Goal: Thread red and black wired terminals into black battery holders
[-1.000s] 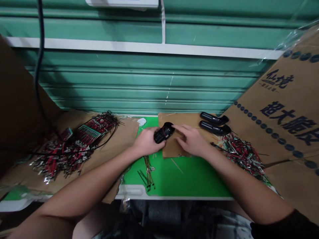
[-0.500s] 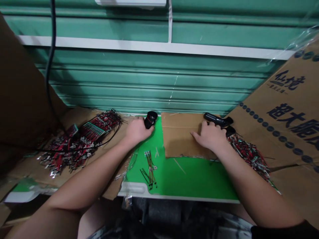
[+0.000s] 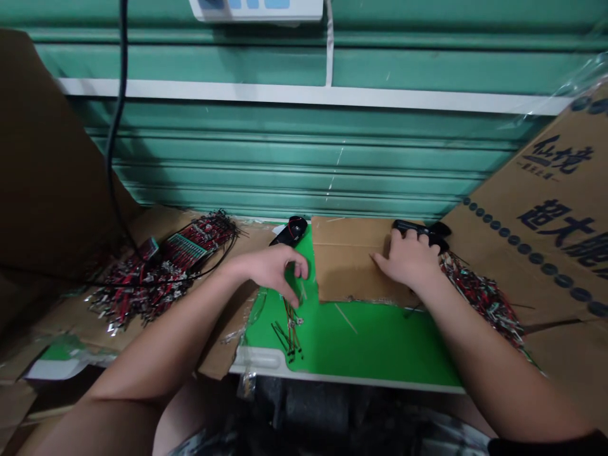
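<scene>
My left hand (image 3: pixel 278 269) hovers over the green board (image 3: pixel 370 345), thumb and fingers curved but apart, with nothing between them. Just below it lie a few short wires with small metal ends (image 3: pixel 292 335), their upper part partly covered by the hand. Beyond the hand rests a black object with a thin red line (image 3: pixel 292 230), whose kind I cannot make out. My right hand (image 3: pixel 409 258) is spread over the right end of a flat cardboard piece (image 3: pixel 346 266). Its fingertips reach black, tube-like objects (image 3: pixel 437 234), partly hidden by the fingers.
A heap of red and black wires (image 3: pixel 142 285) lies on cardboard at left, crossed by a black cable (image 3: pixel 116 139). Another wire heap (image 3: pixel 484 301) is beside my right forearm. A printed cardboard box (image 3: pixel 555 221) stands at right, before a green slatted shutter (image 3: pixel 294 152).
My left hand has let go of the black object and moved toward me, over the loose wires, its fingers opening. My right hand stays by the black tube-like objects. The view has shifted slightly.
</scene>
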{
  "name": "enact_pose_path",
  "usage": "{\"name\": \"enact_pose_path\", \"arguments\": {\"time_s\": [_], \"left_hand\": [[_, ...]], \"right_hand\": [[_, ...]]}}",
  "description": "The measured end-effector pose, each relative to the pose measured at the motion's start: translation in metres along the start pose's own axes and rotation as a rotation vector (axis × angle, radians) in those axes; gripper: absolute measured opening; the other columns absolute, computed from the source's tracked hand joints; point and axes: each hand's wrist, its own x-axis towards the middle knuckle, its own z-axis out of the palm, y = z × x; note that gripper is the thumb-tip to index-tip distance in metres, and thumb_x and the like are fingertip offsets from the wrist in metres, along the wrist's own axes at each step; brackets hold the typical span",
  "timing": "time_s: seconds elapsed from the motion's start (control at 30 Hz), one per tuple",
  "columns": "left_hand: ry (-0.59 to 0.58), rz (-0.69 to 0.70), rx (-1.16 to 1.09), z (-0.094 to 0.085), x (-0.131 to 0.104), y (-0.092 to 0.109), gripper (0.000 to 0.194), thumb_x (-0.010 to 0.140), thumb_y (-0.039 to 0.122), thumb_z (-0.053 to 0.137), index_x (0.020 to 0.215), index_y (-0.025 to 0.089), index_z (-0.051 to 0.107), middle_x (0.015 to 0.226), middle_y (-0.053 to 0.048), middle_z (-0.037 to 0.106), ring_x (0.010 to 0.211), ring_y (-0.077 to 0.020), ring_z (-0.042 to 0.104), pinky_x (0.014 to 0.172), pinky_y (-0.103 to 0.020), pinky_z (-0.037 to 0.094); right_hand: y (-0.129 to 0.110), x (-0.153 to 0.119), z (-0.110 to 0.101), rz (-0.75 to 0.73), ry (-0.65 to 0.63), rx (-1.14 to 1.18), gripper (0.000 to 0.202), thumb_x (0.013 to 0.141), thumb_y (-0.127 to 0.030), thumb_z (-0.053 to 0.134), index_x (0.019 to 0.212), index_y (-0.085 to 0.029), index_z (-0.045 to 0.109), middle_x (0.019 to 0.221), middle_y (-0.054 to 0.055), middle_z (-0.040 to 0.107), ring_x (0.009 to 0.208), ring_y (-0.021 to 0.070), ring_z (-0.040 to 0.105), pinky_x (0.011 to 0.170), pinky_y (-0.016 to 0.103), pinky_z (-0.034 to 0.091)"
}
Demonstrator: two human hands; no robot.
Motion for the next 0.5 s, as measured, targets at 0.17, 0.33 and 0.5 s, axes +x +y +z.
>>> {"name": "enact_pose_path", "arguments": {"time_s": [0.17, 0.33, 0.5], "left_hand": [[-0.168, -0.054, -0.036, -0.006, -0.005, -0.004, 0.050, 0.044, 0.039, 0.106, 0.086, 0.026, 0.084, 0.085, 0.002, 0.075, 0.072, -0.0182, 0.065, 0.067, -0.026, 0.045], [-0.239, -0.092, -0.065, -0.006, -0.004, -0.011, 0.033, 0.050, 0.032, 0.102, 0.077, 0.026, 0.083, 0.075, 0.002, 0.074, 0.066, -0.0182, 0.063, 0.062, -0.027, 0.043], [-0.229, -0.086, -0.156, -0.002, -0.001, -0.003, 0.026, 0.055, 0.026, 0.099, 0.068, 0.022, 0.077, 0.065, 0.003, 0.070, 0.054, -0.0133, 0.054, 0.053, -0.026, 0.036]], "right_hand": [[0.006, 0.004, -0.001, 0.054, -0.037, 0.019, 0.073, 0.099, -0.066, 0.052, 0.147, -0.011, 0.052, 0.145, 0.031, 0.053, 0.131, 0.0499, 0.055, 0.102, 0.063, 0.046], [0.005, 0.004, -0.003, 0.037, -0.089, 0.027, 0.064, 0.102, -0.059, 0.052, 0.143, -0.011, 0.055, 0.143, 0.029, 0.056, 0.130, 0.0482, 0.060, 0.101, 0.061, 0.050], [0.000, -0.001, -0.003, -0.120, -0.046, 0.051, 0.056, 0.101, -0.054, 0.056, 0.134, -0.010, 0.064, 0.134, 0.028, 0.062, 0.120, 0.0448, 0.066, 0.097, 0.057, 0.054]]}}
